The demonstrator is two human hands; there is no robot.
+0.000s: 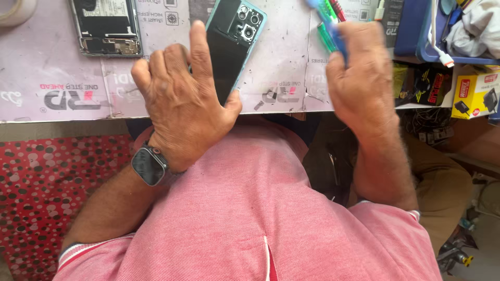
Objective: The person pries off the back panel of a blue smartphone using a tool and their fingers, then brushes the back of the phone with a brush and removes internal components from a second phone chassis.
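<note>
My left hand [182,101] rests with spread fingers on a teal-edged phone back cover [234,36] that lies camera-side up on the worktable [57,67]. My thumb presses its near edge and my index finger points up along its left side. A dark smartwatch sits on that wrist. My right hand [362,78] is closed around a blue and green screwdriver [325,21], its tip pointing away toward the top of the view. The right hand is blurred.
An opened phone body with bare circuitry [107,26] lies at the back left. A blue tray [416,36] with a white cable and cloth stands at the right, a yellow box [476,93] below it. A red dotted mat [41,182] covers the floor at the left.
</note>
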